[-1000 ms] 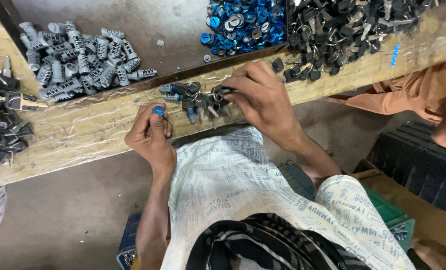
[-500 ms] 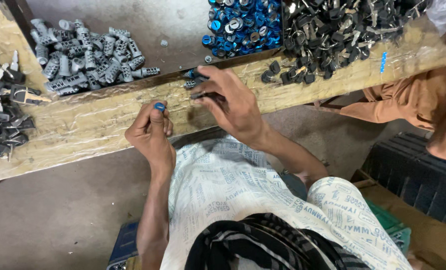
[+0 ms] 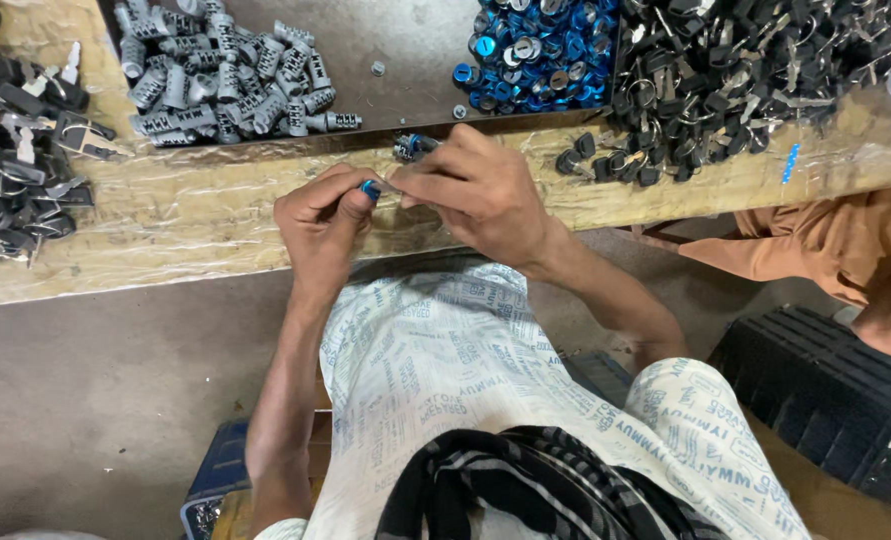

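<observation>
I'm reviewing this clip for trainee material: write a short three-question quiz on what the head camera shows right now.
1. True or false: the left hand pinches a small blue-capped part.
2. Which pile lies nearest the left hand? A) grey metal cylinders B) blue caps C) black-headed keys
3. Fill in: the right hand meets the left hand above the ____ bench edge.

Key: 1 true. 2 A. 3 wooden; it is covered in clear film.
</observation>
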The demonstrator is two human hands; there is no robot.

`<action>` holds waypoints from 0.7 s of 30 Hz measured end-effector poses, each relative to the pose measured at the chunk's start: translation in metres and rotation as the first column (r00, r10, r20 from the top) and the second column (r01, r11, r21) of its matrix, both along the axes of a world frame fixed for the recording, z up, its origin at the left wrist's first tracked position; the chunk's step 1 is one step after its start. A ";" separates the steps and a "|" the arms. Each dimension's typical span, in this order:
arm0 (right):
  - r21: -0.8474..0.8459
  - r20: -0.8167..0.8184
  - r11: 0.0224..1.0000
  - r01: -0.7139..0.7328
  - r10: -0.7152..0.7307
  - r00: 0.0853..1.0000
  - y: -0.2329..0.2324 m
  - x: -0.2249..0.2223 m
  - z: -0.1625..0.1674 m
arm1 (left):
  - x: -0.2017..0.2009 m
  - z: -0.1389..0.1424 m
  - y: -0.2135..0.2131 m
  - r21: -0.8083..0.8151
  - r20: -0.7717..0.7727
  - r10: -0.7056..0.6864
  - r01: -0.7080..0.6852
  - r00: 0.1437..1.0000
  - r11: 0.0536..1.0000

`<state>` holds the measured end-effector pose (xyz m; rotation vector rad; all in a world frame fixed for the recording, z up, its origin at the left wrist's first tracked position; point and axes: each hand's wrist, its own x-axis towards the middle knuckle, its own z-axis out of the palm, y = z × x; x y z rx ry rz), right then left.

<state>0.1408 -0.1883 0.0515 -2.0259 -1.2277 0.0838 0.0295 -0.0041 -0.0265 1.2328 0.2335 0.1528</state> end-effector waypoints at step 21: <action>0.011 0.054 1.000 -0.022 0.022 0.998 0.002 -0.005 -0.034 | 0.000 0.024 -0.009 0.595 0.060 -0.018 -0.022 0.998 0.804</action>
